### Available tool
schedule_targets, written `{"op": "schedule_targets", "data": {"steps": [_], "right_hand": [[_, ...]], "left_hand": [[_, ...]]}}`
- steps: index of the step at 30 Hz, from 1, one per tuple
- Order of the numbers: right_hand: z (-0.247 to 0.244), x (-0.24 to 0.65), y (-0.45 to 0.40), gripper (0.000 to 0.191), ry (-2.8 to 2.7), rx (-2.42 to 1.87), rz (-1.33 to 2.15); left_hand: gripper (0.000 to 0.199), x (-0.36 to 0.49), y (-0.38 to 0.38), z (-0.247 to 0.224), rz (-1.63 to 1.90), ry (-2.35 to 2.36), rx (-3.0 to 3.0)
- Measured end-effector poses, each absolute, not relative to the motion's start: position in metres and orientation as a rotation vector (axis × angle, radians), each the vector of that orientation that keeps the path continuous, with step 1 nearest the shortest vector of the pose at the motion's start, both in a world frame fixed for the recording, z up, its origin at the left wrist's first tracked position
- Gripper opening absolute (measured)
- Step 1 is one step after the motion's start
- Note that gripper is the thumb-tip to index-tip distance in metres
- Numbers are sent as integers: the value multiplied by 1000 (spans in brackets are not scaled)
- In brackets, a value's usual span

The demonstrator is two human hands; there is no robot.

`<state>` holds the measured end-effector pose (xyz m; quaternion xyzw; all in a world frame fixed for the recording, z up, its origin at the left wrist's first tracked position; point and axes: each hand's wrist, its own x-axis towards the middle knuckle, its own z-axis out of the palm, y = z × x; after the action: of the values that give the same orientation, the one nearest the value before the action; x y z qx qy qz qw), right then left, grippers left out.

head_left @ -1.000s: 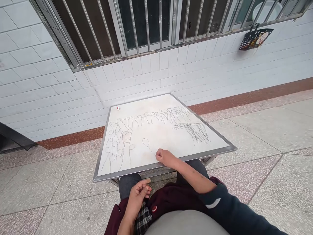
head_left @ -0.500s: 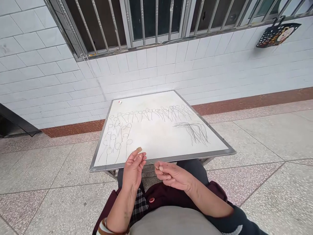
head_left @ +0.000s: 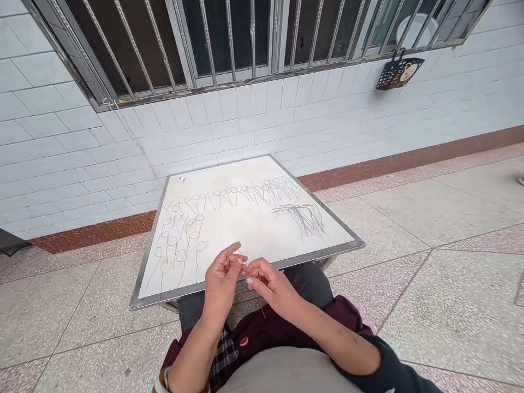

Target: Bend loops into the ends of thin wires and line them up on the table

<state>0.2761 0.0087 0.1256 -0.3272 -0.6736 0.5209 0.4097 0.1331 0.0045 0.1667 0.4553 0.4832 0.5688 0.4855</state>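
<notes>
My left hand [head_left: 223,279] is closed in a pinch near the front edge of the white table [head_left: 241,240]. A tan wrap covers one of its fingertips. My right hand [head_left: 275,289] meets it fingertip to fingertip, also pinching. A thin wire [head_left: 263,311] runs between the hands, and its loose end hangs below my right hand; the part between my fingertips is mostly hidden. On the tabletop lie several looped wires [head_left: 166,266], each a ring with a tail. Straight dark wires [head_left: 303,218] lie in a loose pile at the right.
A small white and red object [head_left: 182,179] sits at the table's far left corner. Beyond the table stands a white tiled wall [head_left: 184,131] with a barred window [head_left: 229,43]. A dotted bag [head_left: 399,73] hangs from the bars at the right. My knees are under the table.
My right hand has come closer to my left and turned, so the fingertips now meet. The wire's loose end now hangs lower. The view has shifted to the right.
</notes>
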Motion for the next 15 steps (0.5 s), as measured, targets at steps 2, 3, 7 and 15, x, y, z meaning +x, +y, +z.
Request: {"op": "schedule_targets", "data": {"steps": [2, 3, 7, 15], "right_hand": [[126, 276, 8, 15, -1673, -833, 1284], [126, 276, 8, 15, -1653, -838, 1296], [127, 273, 8, 20, -1572, -871, 1363], [126, 269, 9, 17, -1655, -848, 1311]], "left_hand": [[39, 136, 2, 168, 1363, 1170, 1116], [40, 137, 1, 167, 1363, 1158, 1103], [43, 139, -6, 159, 1418, 1088, 1027], [45, 136, -11, 157, 1405, 1164, 969]]}}
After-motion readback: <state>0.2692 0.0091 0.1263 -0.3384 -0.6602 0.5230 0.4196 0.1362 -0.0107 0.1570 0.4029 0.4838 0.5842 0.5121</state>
